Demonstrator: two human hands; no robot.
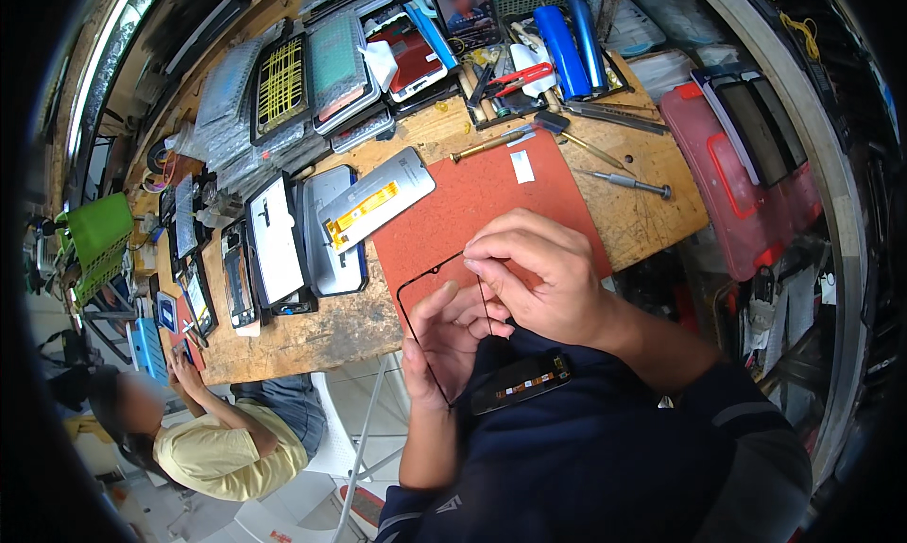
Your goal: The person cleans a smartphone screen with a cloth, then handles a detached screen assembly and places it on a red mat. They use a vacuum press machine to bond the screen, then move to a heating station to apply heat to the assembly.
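A thin black rectangular phone bezel frame (408,309) is held up between my two hands in front of my body. My right hand (553,274) pinches its upper right corner between thumb and fingertips. My left hand (452,340) is under and behind it, palm up with fingers curled, the frame's lower left side against the palm edge. On my dark clothing at my lap lies a black phone part (521,382), with a row of small coloured pieces and a component at its right end. A red work mat (425,227) lies on the bench just beyond my hands.
A silver phone display panel (383,198) with an orange flex cable leans over the mat's left edge. Screwdrivers (631,182), blue cylinders (562,52) and red-handled pliers (520,78) lie at the back. Stacked screens (335,66) stand far left. Another person (227,444) sits at lower left.
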